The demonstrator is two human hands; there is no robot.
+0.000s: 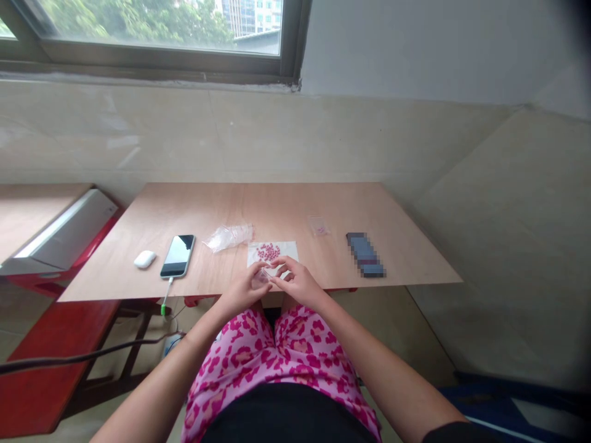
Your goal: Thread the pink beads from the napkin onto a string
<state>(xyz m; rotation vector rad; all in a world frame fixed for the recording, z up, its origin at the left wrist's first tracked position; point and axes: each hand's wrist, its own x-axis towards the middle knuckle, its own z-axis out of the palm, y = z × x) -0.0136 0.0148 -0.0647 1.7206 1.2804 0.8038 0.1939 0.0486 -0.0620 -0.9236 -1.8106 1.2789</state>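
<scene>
Near the table's front edge, my left hand (247, 287) is closed round a small clear plastic bag (261, 278). My right hand (297, 280) meets it from the other side, thumb and fingers bent together at the bag's edge. Fingers partly cover the bag, so its contents are hard to make out. Just beyond both hands lies a white sheet (290, 248) bearing a cluster of small pink-red beads (268, 251).
A crumpled clear plastic bag (228, 237) lies left of the sheet, and a small clear packet (318, 226) behind it to the right. A phone (178, 256) on a charging cable (167, 298), a white earbud case (144, 259) and a pixelated dark device (365, 255) rest on the wooden table (406, 246).
</scene>
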